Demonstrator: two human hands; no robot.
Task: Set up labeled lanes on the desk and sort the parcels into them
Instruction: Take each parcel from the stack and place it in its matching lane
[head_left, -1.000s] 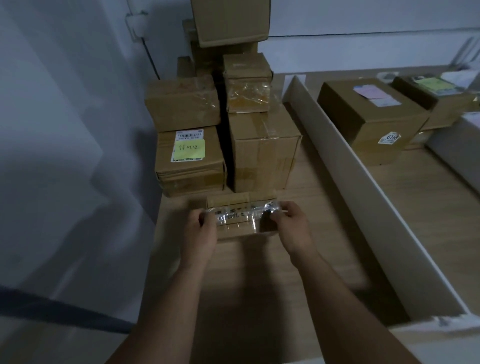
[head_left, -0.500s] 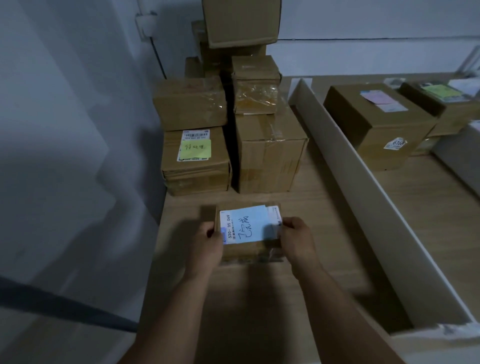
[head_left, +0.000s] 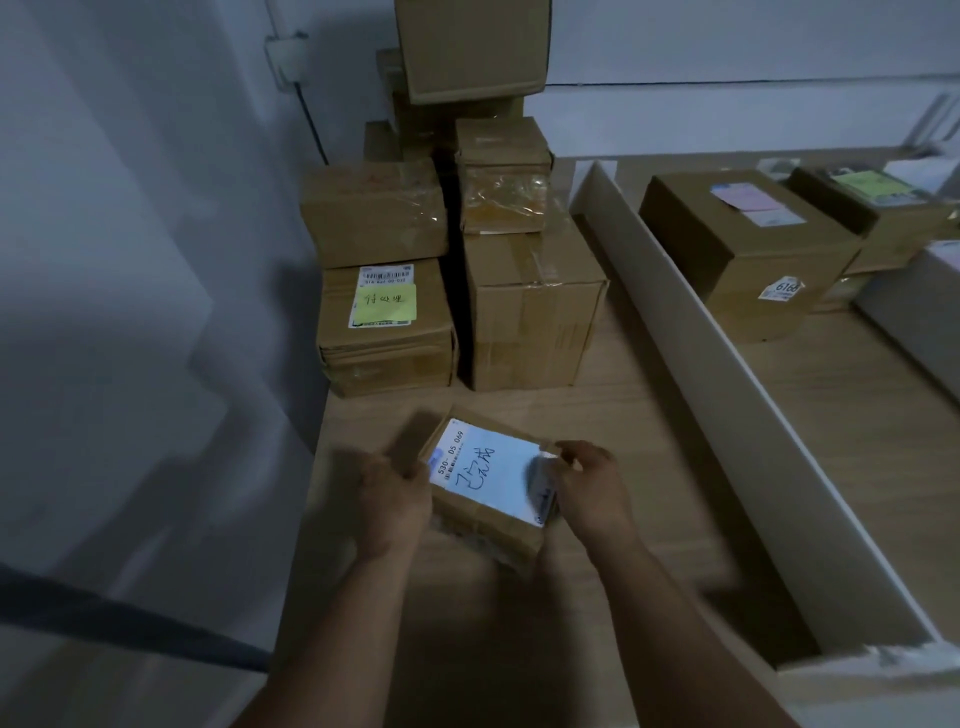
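Cardboard parcel (head_left: 485, 512) gripped between both my hands, low centre of the head view.

From the head camera I see my left hand (head_left: 393, 501) clamped on the parcel's left end and my right hand (head_left: 589, 486) clamped on its right end, fingers curled over the edges; the parcel sits tilted, with a pale blue label (head_left: 491, 475) bearing handwriting on top, and I cannot tell whether it touches the wooden desk (head_left: 649, 426). At twelve o'clock from it stands a stack of boxes (head_left: 530, 306) against the wall, and at eleven o'clock a box with a yellow-green note (head_left: 385, 305). A white divider (head_left: 737, 395) runs from one o'clock down to four o'clock, and beyond it, at two o'clock, sits a large box (head_left: 743, 249) with a pink label.
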